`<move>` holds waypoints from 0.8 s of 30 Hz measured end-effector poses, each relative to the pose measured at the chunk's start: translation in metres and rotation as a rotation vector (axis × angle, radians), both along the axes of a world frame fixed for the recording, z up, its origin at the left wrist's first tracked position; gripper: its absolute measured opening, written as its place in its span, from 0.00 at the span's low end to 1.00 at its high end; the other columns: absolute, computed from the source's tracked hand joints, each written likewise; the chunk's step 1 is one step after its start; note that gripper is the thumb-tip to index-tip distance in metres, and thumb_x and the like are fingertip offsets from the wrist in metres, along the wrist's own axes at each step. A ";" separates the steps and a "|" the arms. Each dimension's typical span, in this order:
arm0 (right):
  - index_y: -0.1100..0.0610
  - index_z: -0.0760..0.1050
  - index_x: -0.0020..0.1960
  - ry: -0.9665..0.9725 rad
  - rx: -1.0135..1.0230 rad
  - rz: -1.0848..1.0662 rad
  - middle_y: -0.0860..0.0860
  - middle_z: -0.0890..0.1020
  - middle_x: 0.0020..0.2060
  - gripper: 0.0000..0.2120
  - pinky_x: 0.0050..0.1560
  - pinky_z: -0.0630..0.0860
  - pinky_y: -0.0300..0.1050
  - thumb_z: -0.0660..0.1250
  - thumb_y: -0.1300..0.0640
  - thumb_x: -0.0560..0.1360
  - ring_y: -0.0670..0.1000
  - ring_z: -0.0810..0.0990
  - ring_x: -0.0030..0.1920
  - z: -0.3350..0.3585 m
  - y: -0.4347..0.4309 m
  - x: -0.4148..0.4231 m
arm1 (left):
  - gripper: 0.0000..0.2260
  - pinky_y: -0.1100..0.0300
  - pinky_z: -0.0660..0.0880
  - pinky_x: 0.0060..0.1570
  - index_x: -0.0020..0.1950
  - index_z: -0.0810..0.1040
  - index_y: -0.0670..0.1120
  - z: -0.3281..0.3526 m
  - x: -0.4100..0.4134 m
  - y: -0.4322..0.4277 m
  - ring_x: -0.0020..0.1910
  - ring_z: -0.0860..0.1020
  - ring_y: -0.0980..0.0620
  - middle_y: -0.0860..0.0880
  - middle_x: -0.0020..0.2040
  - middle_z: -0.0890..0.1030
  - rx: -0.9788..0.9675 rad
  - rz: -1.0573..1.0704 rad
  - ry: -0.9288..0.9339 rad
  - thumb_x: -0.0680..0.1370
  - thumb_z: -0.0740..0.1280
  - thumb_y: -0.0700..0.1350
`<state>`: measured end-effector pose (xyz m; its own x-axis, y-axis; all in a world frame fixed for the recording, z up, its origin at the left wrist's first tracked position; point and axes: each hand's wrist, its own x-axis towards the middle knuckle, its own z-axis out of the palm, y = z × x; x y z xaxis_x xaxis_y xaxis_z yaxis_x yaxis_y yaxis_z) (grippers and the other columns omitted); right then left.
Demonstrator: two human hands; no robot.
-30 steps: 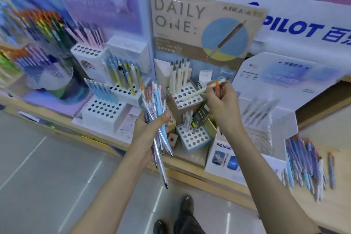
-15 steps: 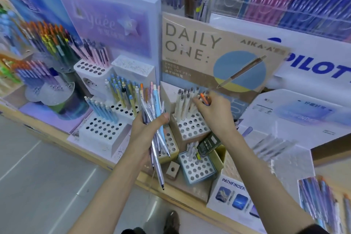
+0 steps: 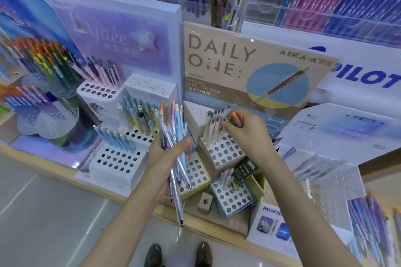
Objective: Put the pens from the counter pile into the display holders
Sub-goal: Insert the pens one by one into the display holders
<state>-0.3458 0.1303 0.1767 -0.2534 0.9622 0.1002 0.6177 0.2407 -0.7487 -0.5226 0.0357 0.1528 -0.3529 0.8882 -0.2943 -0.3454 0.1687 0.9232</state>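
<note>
My left hand grips a bundle of pens, pale blue, clear and pink, fanned upward with tips hanging below the fist. My right hand holds an orange-tipped pen against its palm while the fingertips touch the white pens standing in the beige holder with round holes under the DAILY ONE sign. The counter pile of pens lies at the far right, blurred.
A white stepped holder with blue and yellow pens stands left. A yellow holder and a pale blue holder sit in front. A clear acrylic stand and a Pathfinder box are right. A wooden counter edge runs across.
The view has shifted closer and left. My right hand carried the white pen down among the white pens in the beige holder. My left hand keeps the bundle.
</note>
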 end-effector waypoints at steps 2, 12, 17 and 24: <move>0.58 0.70 0.38 -0.019 0.026 -0.032 0.52 0.71 0.29 0.13 0.30 0.64 0.35 0.70 0.52 0.75 0.48 0.67 0.29 -0.001 0.000 -0.001 | 0.18 0.62 0.77 0.31 0.51 0.78 0.49 0.003 -0.003 0.002 0.30 0.80 0.55 0.50 0.36 0.83 0.005 -0.022 -0.003 0.64 0.75 0.46; 0.52 0.78 0.53 0.010 0.046 0.011 0.47 0.81 0.42 0.06 0.39 0.67 0.25 0.68 0.54 0.76 0.40 0.76 0.42 0.012 -0.006 0.006 | 0.11 0.62 0.77 0.29 0.51 0.77 0.49 0.008 -0.011 0.008 0.27 0.78 0.55 0.51 0.32 0.82 0.030 -0.075 -0.004 0.72 0.72 0.38; 0.55 0.76 0.49 -0.051 0.081 -0.014 0.49 0.79 0.38 0.05 0.36 0.68 0.29 0.67 0.55 0.77 0.46 0.75 0.38 0.013 -0.008 -0.002 | 0.11 0.63 0.77 0.29 0.51 0.77 0.48 0.007 -0.012 0.009 0.27 0.78 0.55 0.52 0.32 0.82 0.038 -0.084 0.010 0.72 0.73 0.38; 0.54 0.71 0.45 -0.017 0.091 -0.063 0.45 0.74 0.32 0.06 0.32 0.67 0.29 0.68 0.54 0.77 0.38 0.74 0.35 0.011 -0.011 -0.007 | 0.12 0.61 0.78 0.30 0.52 0.78 0.50 0.007 -0.016 0.006 0.27 0.78 0.54 0.51 0.34 0.83 0.032 -0.077 -0.011 0.71 0.73 0.40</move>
